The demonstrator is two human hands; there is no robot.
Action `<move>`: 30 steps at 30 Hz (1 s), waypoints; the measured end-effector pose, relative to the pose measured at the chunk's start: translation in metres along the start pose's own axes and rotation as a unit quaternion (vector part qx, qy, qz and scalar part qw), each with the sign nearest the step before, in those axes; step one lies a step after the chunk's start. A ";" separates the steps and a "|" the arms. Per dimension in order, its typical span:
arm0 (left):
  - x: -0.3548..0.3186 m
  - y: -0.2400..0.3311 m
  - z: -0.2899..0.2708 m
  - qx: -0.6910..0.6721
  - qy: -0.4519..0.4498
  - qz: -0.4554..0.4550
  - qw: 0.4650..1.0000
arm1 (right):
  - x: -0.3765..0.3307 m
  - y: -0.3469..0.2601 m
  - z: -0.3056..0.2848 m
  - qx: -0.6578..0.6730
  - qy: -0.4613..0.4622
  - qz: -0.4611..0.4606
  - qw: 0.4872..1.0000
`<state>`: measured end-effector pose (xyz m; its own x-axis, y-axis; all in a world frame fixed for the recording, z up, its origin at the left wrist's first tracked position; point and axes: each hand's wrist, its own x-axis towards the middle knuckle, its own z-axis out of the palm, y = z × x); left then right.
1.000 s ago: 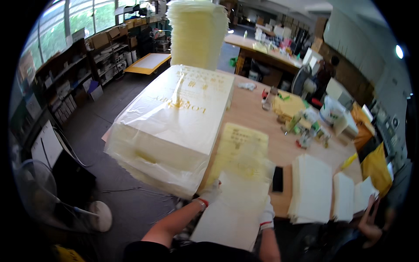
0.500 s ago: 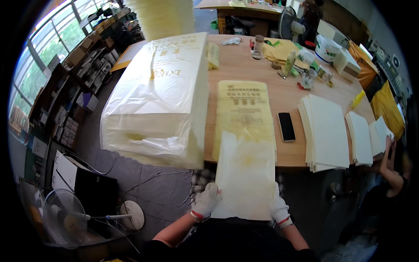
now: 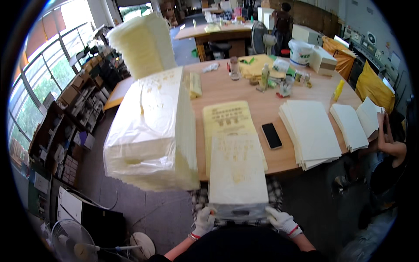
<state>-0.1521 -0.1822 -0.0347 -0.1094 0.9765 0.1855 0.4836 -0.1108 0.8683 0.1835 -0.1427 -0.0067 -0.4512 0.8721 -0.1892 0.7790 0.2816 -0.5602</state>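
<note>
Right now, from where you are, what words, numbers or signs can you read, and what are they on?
I can't read any clearly.
Big stack: gold print on top, too blurred.
Pale bag, between left hand and right hand: yellow print, too faint.
Yellow bag, partly under it: dark print, too blurred.
White tub: green mark, too small.
Phone: dark screen, no words I can see.

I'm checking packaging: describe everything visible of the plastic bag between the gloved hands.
The plastic bag is a flat rectangle with a white panel, faint gold print and a translucent near end showing an apparent oval handle slot. Its far part overlaps yellow printed packaging on the table; its near end overhangs the edge, where the left hand and right hand hold its near corners.
</note>
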 end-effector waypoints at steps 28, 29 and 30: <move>0.164 0.082 -0.281 -0.255 0.375 0.156 0.877 | 0.219 -0.297 -0.082 0.536 -0.231 -0.106 0.805; 0.159 0.069 -0.271 -0.297 0.404 0.146 0.853 | 0.221 -0.290 -0.072 0.555 -0.190 -0.131 0.799; 0.147 0.057 -0.261 -0.333 0.437 0.136 0.825 | 0.220 -0.283 -0.061 0.574 -0.155 -0.160 0.788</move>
<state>-0.3669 -0.0936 0.1622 -0.7999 0.4258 0.4229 0.0406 -0.6647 0.7460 -0.1101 -0.0060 0.1597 -0.7681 0.6400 0.0225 -0.2242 -0.2359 -0.9456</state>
